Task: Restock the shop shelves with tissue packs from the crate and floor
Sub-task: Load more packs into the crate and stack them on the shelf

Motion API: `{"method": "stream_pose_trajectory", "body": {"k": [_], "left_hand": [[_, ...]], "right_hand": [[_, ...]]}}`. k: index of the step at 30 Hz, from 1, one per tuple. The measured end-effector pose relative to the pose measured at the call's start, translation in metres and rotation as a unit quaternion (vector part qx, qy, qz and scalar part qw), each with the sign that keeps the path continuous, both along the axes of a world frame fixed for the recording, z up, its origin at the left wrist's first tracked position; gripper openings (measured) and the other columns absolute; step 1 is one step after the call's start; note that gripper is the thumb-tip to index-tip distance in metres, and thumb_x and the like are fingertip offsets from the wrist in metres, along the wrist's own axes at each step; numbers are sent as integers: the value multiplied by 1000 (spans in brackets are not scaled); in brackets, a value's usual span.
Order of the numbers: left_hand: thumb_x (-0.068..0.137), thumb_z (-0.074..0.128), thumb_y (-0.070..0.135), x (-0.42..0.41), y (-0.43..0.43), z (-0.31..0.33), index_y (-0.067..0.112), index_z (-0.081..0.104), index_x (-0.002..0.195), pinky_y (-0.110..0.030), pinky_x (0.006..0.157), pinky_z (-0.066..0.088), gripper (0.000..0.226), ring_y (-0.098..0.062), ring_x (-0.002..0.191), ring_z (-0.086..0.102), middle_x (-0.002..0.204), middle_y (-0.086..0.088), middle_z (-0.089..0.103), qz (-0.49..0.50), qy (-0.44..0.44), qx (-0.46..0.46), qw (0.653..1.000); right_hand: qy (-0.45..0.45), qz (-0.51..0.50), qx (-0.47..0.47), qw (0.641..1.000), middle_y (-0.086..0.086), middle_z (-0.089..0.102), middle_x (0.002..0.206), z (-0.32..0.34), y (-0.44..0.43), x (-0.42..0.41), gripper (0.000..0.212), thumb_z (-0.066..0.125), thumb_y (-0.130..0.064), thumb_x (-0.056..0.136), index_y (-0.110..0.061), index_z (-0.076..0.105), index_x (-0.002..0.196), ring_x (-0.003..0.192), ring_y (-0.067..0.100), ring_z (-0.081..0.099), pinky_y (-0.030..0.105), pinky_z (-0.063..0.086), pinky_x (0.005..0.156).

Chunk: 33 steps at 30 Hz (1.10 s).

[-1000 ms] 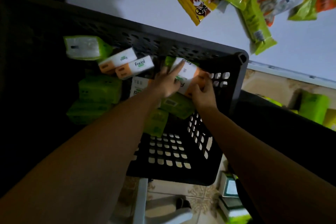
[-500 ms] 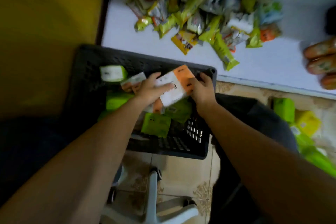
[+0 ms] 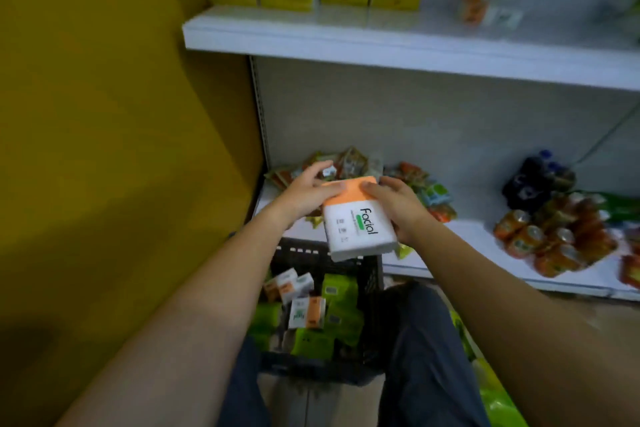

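Above the crate [image 3: 372, 288], a big white upper shelf [image 3: 381, 45] sticks out, and its front edge hangs over the lower shelf [image 3: 467, 244]. Between the two shelf boards is a wide open gap with a bare grey back. Left of the crate, a yellow wall [image 3: 104, 114] closes that side. Behind the crate, snack packets [image 3: 349, 159] lie in a heap on the lower shelf, and cans [image 3: 540, 243] sit far to the right of the crate.

Half a second ago the tissue pack [image 3: 356, 222] was low, just over the crate. Now it is up above the crate's far rim, in front of the lower shelf.

It is white with an orange end and says "Facial" in black. The left hand [image 3: 304, 194] grips the orange end. The right hand [image 3: 398, 204] grips the right side, fingers curled round it.
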<state>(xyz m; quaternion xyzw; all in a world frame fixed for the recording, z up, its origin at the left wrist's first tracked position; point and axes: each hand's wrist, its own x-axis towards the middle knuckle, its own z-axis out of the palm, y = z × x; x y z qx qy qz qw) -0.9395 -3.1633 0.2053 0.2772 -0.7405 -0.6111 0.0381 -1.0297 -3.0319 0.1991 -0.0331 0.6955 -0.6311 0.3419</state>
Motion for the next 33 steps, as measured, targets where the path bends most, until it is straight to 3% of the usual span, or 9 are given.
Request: {"method": "stream_pose_trajectory", "body": {"k": [4, 9, 13, 17, 21, 24, 25, 31, 33], "left_hand": [[90, 59, 14, 0, 20, 54, 18, 48, 131, -19, 67, 47, 43, -18, 88, 58, 112, -11, 58, -25, 46, -41, 998], [88, 58, 12, -19, 31, 101, 18, 52, 124, -24, 64, 46, 36, -15, 77, 56, 112, -14, 59, 82, 109, -62, 989], [90, 53, 14, -44, 47, 130, 20, 52, 120, -29, 66, 47, 31, -18, 80, 56, 117, -13, 58, 121, 150, -50, 980], [94, 47, 16, -79, 62, 150, 22, 48, 123, -28, 59, 48, 30, -15, 73, 56, 93, -2, 59, 93, 156, -39, 983], [95, 50, 18, -134, 65, 164, 24, 43, 126, -26, 66, 51, 33, -15, 85, 56, 114, -4, 51, 50, 188, -127, 973], [93, 54, 21, -189, 63, 172, 25, 47, 107, -30, 83, 50, 16, -17, 102, 54, 121, -2, 48, 17, 228, -192, 954], [92, 55, 20, -208, 62, 174, 23, 48, 102, -28, 84, 48, 12, -16, 101, 55, 120, -2, 49, 10, 238, -193, 952], [87, 61, 11, -319, 50, 172, 21, 50, 113, -7, 69, 43, 30, -4, 88, 52, 100, 10, 54, -15, 275, -155, 949], [87, 56, 3, -351, 43, 166, 13, 50, 123, -4, 70, 42, 38, -8, 95, 54, 106, 6, 54, -20, 269, -185, 945]], "right_hand": [[69, 13, -33, 997, 20, 54, 123, 52, 22, 4, 56, 63, -14, 87, -9, 36, 137, 70, 19, 59, 31, 53, 59], [129, -2, -61, 990, 16, 54, 126, 93, 54, 3, 53, 61, -15, 89, -10, 39, 137, 80, 18, 60, 23, 50, 51], [161, -21, -101, 982, 11, 49, 132, 119, 69, -12, 55, 58, -10, 90, -9, 34, 139, 100, 25, 57, 31, 51, 68], [234, -10, -86, 968, 6, 49, 127, 140, 74, -46, 60, 65, -10, 85, -11, 39, 138, 106, 17, 51, 23, 46, 76], [345, -11, -21, 938, 6, 32, 137, 154, 79, -95, 66, 69, -13, 81, -16, 38, 139, 121, 17, 40, 27, 38, 102], [395, -56, -8, 917, 1, 31, 125, 165, 78, -149, 60, 66, -13, 84, -18, 40, 137, 105, 7, 39, 0, 36, 78], [406, -68, -3, 911, 1, 32, 124, 169, 77, -169, 59, 65, -13, 84, -18, 40, 137, 103, 6, 39, 0, 35, 72], [414, -137, 7, 900, 2, 47, 118, 165, 46, -293, 58, 63, -13, 83, -19, 39, 135, 121, 25, 44, 41, 42, 100], [407, -152, -2, 901, 7, 49, 120, 159, 32, -329, 53, 61, -9, 83, -17, 41, 132, 120, 30, 46, 42, 43, 99]]}}
